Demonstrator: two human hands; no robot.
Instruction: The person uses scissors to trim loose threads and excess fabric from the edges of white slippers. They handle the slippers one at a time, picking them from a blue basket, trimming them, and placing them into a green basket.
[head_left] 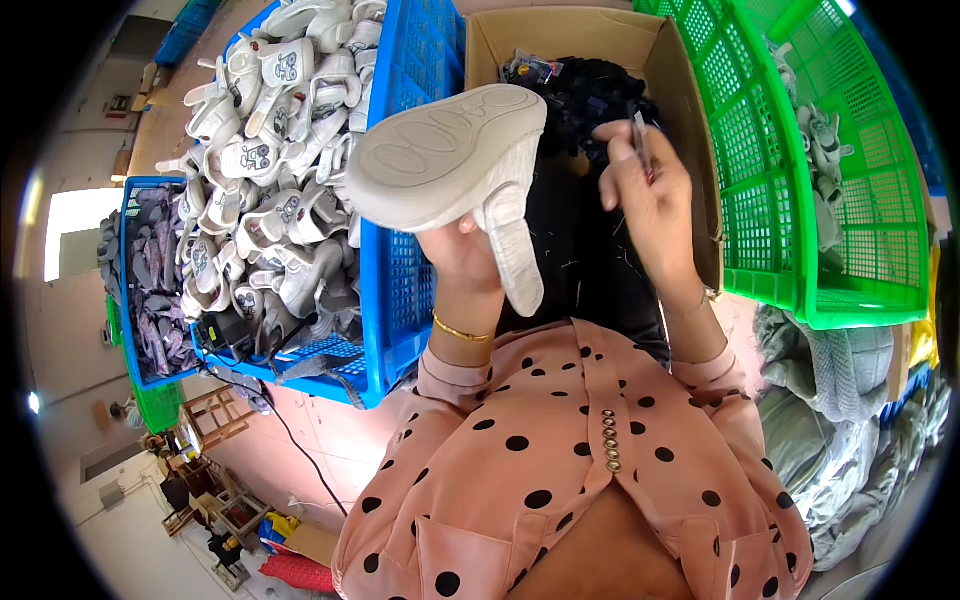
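A small white shoe point(440, 160) is in my left hand point(462, 255), its patterned sole tipped up toward me. The fingers are closed around the upper from below, partly hidden by the shoe. From its side a loose white strap point(518, 265) hangs down. To the right of the shoe and apart from it, my right hand point(655, 205) grips a small pointed metal tool point(641, 138) with a bit of red near the fingers. Whether it is snips or a blade is not clear.
At left, a blue crate point(392, 300) is piled with white shoes point(250, 155); another blue crate point(135, 290) holds patterned grey-purple ones. Ahead stands a cardboard box point(690, 110) with dark pieces point(600, 90). A green crate point(765, 290) with a few shoes is at right, above grey fabric point(810, 450).
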